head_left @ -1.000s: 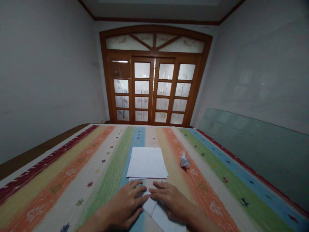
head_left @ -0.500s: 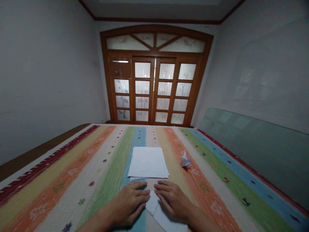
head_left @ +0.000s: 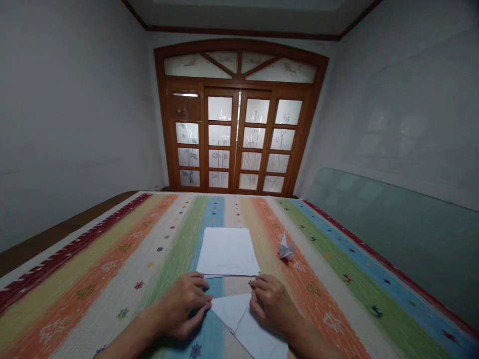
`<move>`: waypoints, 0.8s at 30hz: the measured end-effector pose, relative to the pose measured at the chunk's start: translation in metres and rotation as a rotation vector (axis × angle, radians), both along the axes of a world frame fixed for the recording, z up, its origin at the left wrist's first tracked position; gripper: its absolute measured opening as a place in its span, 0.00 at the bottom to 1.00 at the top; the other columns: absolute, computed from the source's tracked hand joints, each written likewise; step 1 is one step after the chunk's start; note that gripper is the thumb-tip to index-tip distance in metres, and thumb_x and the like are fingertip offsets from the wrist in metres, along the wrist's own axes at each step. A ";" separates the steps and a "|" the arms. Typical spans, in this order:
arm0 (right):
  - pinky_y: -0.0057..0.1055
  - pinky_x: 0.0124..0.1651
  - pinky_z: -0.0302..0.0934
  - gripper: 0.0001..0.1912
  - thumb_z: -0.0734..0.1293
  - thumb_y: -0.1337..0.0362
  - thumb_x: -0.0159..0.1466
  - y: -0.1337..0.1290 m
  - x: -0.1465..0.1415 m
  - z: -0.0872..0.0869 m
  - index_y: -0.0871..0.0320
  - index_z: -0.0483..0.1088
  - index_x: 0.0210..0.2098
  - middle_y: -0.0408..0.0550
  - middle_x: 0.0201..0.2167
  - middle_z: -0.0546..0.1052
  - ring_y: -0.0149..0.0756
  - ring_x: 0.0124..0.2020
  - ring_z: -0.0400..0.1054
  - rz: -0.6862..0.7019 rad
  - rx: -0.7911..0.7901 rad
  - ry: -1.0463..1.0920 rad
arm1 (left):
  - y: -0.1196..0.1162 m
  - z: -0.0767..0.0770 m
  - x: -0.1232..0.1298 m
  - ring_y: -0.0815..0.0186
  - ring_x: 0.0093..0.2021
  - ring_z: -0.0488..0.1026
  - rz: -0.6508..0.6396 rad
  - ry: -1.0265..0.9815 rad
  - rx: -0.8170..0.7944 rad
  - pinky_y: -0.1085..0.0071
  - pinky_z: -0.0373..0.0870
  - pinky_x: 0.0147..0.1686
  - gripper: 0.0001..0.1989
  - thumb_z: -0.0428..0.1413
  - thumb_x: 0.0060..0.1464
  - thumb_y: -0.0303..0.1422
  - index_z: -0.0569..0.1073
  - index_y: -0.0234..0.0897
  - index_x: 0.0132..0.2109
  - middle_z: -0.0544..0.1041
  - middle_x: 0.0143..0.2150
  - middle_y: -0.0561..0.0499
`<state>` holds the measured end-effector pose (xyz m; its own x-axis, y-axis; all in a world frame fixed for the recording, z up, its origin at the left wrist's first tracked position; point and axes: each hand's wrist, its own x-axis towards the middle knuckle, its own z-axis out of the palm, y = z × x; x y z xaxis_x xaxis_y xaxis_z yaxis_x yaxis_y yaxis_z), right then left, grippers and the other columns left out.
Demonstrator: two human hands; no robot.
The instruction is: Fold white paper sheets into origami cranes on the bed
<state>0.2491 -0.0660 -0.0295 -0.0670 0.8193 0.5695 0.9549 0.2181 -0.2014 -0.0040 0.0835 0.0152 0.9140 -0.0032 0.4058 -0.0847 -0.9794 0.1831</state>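
Note:
A white sheet of folded paper (head_left: 235, 311) lies at the near edge of the view, with a crease and a slanting lower edge. My left hand (head_left: 187, 304) has its thumb and forefinger closed at the paper's left corner. Curled over the upper right part of the same paper are the fingers of my right hand (head_left: 275, 304), hiding that side. Just beyond both hands rests a stack of white square paper (head_left: 228, 251). To its right stands a small folded paper crane (head_left: 285, 249).
A striped, patterned tablecloth (head_left: 149, 264) covers the table. On the right is a pale green glass-like panel (head_left: 392, 229) along the wall. Wooden doors with glass panes (head_left: 237, 134) stand beyond the table's far end.
My hands have moved apart: the left slid left to the folded paper's corner, the right shifted slightly right. More of the paper now shows between them, and their flat fingers have curled.

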 end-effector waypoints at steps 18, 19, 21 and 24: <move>0.36 0.45 0.70 0.09 0.67 0.72 0.64 -0.002 0.003 0.005 0.57 0.77 0.28 0.52 0.35 0.84 0.43 0.38 0.76 -0.014 -0.062 0.002 | 0.003 -0.009 0.002 0.59 0.29 0.74 -0.065 -0.069 0.159 0.62 0.72 0.35 0.12 0.49 0.60 0.26 0.69 0.41 0.29 0.76 0.25 0.47; 0.36 0.46 0.69 0.09 0.69 0.70 0.65 -0.003 0.003 0.007 0.57 0.76 0.28 0.52 0.36 0.83 0.43 0.39 0.76 -0.021 -0.090 0.009 | 0.003 -0.010 0.003 0.59 0.27 0.73 -0.061 -0.071 0.170 0.63 0.71 0.33 0.11 0.49 0.60 0.26 0.68 0.42 0.29 0.75 0.24 0.47; 0.36 0.47 0.68 0.06 0.73 0.67 0.63 -0.004 0.000 0.013 0.57 0.76 0.29 0.52 0.39 0.83 0.44 0.42 0.76 -0.053 -0.155 0.025 | 0.002 -0.011 0.003 0.60 0.24 0.71 -0.044 -0.074 0.192 0.63 0.67 0.29 0.11 0.49 0.59 0.26 0.67 0.42 0.28 0.74 0.23 0.48; 0.36 0.46 0.67 0.07 0.77 0.67 0.59 -0.005 -0.005 0.021 0.57 0.76 0.32 0.50 0.40 0.81 0.45 0.43 0.74 -0.124 -0.240 0.065 | 0.003 -0.013 0.004 0.61 0.24 0.70 -0.028 -0.071 0.215 0.63 0.66 0.28 0.11 0.50 0.59 0.27 0.67 0.42 0.28 0.74 0.22 0.48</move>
<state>0.2444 -0.0712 -0.0081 0.0728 0.9309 0.3578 0.9546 0.0388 -0.2953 -0.0003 0.0865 0.0025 0.8814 -0.1210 0.4566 -0.1172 -0.9924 -0.0367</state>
